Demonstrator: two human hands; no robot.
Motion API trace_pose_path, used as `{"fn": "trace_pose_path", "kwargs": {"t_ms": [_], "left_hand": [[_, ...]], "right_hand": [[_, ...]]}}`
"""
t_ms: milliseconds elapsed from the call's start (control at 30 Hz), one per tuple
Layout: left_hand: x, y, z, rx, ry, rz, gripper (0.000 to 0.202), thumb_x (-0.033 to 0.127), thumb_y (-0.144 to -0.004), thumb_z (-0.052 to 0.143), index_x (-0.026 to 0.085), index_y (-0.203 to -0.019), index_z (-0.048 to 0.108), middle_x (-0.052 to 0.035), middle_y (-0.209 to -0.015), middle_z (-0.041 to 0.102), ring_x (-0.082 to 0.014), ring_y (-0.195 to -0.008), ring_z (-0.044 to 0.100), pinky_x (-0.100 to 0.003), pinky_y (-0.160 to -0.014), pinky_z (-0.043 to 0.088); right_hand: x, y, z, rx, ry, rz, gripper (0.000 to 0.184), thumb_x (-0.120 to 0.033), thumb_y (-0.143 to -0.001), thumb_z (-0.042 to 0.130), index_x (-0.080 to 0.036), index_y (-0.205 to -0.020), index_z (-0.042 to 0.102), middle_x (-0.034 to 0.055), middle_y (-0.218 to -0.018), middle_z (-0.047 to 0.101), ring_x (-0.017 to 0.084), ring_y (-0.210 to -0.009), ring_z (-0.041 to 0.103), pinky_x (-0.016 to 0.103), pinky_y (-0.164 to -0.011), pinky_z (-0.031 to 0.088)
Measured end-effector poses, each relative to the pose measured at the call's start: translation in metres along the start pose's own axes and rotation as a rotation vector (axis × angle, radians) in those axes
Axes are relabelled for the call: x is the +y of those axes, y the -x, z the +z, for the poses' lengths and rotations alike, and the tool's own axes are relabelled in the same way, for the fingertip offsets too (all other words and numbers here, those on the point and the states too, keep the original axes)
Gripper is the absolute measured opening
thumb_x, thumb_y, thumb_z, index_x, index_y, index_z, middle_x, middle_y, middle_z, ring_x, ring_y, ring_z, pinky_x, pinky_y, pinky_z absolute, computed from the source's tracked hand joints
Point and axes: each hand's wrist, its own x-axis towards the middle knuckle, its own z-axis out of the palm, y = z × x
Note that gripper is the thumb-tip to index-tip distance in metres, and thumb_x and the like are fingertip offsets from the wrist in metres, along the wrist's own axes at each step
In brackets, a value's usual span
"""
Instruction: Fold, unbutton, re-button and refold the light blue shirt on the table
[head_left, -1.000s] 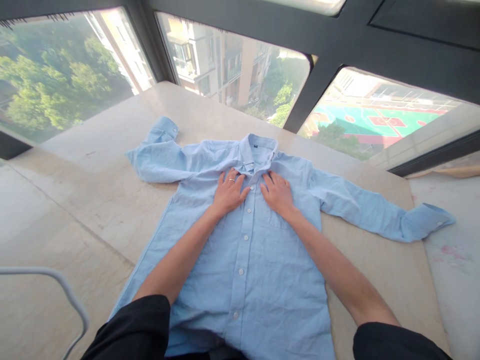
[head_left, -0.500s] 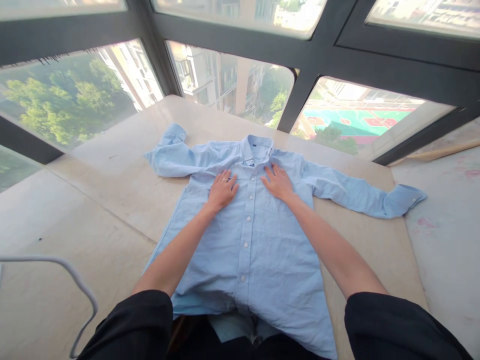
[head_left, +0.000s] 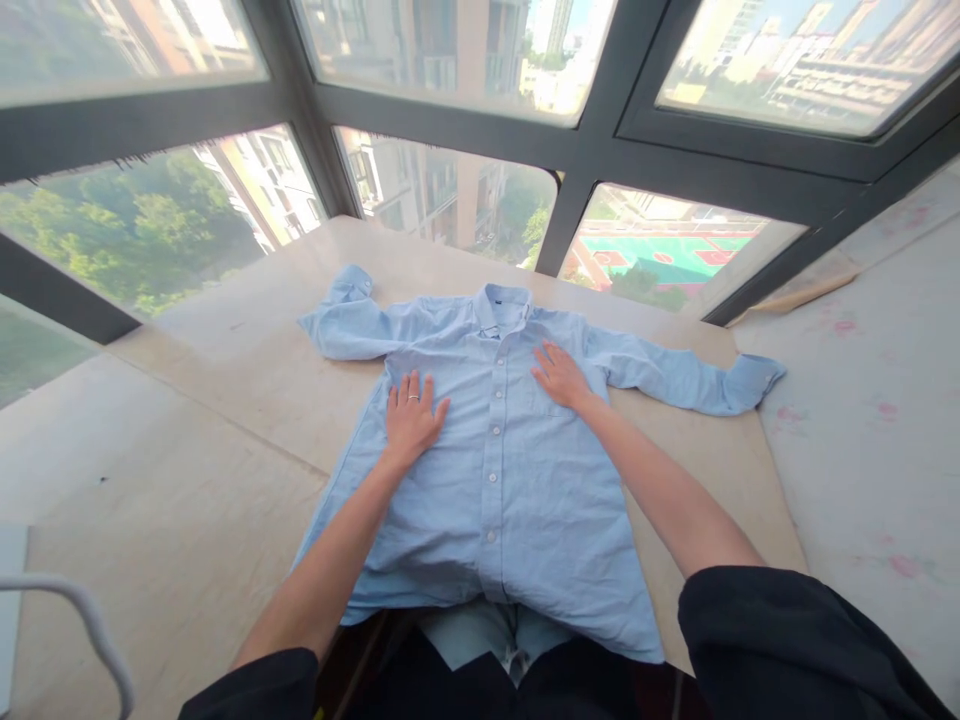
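Observation:
A light blue button-up shirt [head_left: 457,490] lies front side up, its collar away from me and both sleeves spread outward. Its hem hangs at the near edge of the stone-like ledge. My left hand [head_left: 414,418], with a ring on one finger, rests flat on the left half of the shirt front, fingers spread. On the other side of the button row, my right hand [head_left: 561,374] lies flat by the chest pocket, fingers stretched out. Neither hand grips the cloth. Some creases show in the lower front.
The beige ledge [head_left: 217,510] runs up to grey-framed windows [head_left: 450,130] at the back. At lower left a white cable [head_left: 94,620] curves over the ledge. A wall with a flower pattern [head_left: 862,450] borders the right side, near the right cuff.
My left hand has slid outward and toward me across the shirt front. My right hand stays near the pocket. The view has tilted up, showing more window.

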Motion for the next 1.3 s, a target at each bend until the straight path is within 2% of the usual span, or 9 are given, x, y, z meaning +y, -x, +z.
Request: {"fn": "trace_pose_path", "kwargs": {"t_ms": [167, 433, 600, 767, 867, 967, 1067, 1233, 1300], "left_hand": [[-0.003, 0.007, -0.005, -0.014, 0.002, 0.008, 0.065, 0.052, -0.097, 0.033, 0.016, -0.15, 0.04, -0.0152, -0.157, 0.035, -0.0332, -0.147, 0.028, -0.053, -0.118, 0.021], [-0.009, 0.027, -0.003, -0.02, -0.078, 0.034, 0.067, 0.053, -0.097, 0.033, 0.012, -0.15, 0.039, -0.018, -0.156, 0.034, -0.0336, -0.145, 0.03, -0.052, -0.117, 0.022], [-0.001, 0.021, -0.018, -0.026, -0.097, 0.001, 0.064, 0.054, -0.096, 0.038, 0.012, -0.142, 0.05, -0.0205, -0.147, 0.047, -0.0359, -0.138, 0.041, -0.05, -0.111, 0.032], [0.017, -0.02, -0.059, -0.232, 0.146, -0.142, 0.058, 0.055, -0.098, 0.029, 0.018, -0.097, 0.075, -0.0141, -0.104, 0.073, -0.0315, -0.103, 0.065, -0.041, -0.086, 0.05], [0.031, -0.052, -0.072, -0.157, 0.319, -0.052, 0.038, 0.041, -0.096, 0.042, 0.022, -0.108, 0.073, -0.0077, -0.11, 0.073, -0.0243, -0.105, 0.065, -0.033, -0.09, 0.049], [0.047, -0.089, -0.067, -0.065, 0.387, 0.107, 0.036, 0.021, -0.092, 0.046, 0.02, -0.119, 0.069, -0.0067, -0.119, 0.07, -0.0212, -0.111, 0.063, -0.029, -0.096, 0.047], [0.06, -0.131, -0.054, -0.071, 0.32, 0.246, 0.046, 0.007, -0.087, 0.042, 0.019, -0.124, 0.067, -0.007, -0.126, 0.067, -0.0213, -0.115, 0.061, -0.031, -0.098, 0.047], [0.071, -0.193, -0.033, -0.2, 0.033, 0.524, 0.058, 0.001, -0.082, 0.046, 0.026, -0.132, 0.06, -0.0085, -0.146, 0.052, -0.0248, -0.137, 0.043, -0.042, -0.107, 0.039], [0.074, -0.21, -0.026, -0.277, -0.06, 0.624, 0.06, 0.001, -0.08, 0.049, 0.029, -0.132, 0.059, -0.008, -0.152, 0.045, -0.0253, -0.144, 0.033, -0.046, -0.111, 0.034]], "right_hand": [[0.0, 0.027, 0.001, -0.03, 0.059, 0.024, 0.061, -0.045, -0.103, 0.027, -0.011, -0.153, 0.033, 0.0176, -0.16, 0.027, 0.03, -0.148, 0.023, 0.046, -0.12, 0.02], [-0.01, 0.05, 0.007, -0.029, 0.116, 0.03, 0.061, -0.044, -0.102, 0.026, -0.011, -0.153, 0.033, 0.0175, -0.16, 0.026, 0.03, -0.148, 0.023, 0.048, -0.119, 0.021], [-0.012, 0.055, 0.008, -0.013, 0.117, 0.025, 0.059, -0.043, -0.102, 0.028, -0.011, -0.151, 0.036, 0.0182, -0.159, 0.029, 0.032, -0.147, 0.025, 0.048, -0.118, 0.022], [-0.015, 0.051, 0.005, 0.032, 0.094, 0.002, 0.056, -0.042, -0.101, 0.033, -0.011, -0.147, 0.042, 0.0216, -0.152, 0.039, 0.034, -0.142, 0.033, 0.05, -0.114, 0.028], [-0.014, 0.042, -0.005, -0.015, 0.056, 0.001, 0.053, -0.041, -0.097, 0.043, -0.01, -0.14, 0.05, 0.0238, -0.145, 0.047, 0.035, -0.136, 0.042, 0.05, -0.11, 0.035], [-0.013, 0.028, -0.019, -0.056, -0.053, -0.024, 0.046, -0.036, -0.093, 0.052, -0.012, -0.132, 0.057, 0.0216, -0.137, 0.054, 0.033, -0.127, 0.051, 0.046, -0.106, 0.041], [-0.014, 0.011, -0.033, 0.038, -0.22, -0.036, 0.043, -0.03, -0.092, 0.052, -0.016, -0.133, 0.056, 0.016, -0.135, 0.057, 0.029, -0.124, 0.054, 0.043, -0.103, 0.046], [-0.023, -0.018, -0.05, 0.255, -0.389, 0.001, 0.05, -0.023, -0.09, 0.047, -0.02, -0.14, 0.046, 0.0147, -0.134, 0.055, 0.022, -0.087, 0.068, 0.045, -0.089, 0.055], [-0.025, -0.029, -0.055, 0.294, -0.376, -0.009, 0.054, -0.02, -0.089, 0.047, -0.022, -0.144, 0.043, 0.0152, -0.137, 0.052, 0.023, -0.086, 0.068, 0.044, -0.083, 0.058]]}}
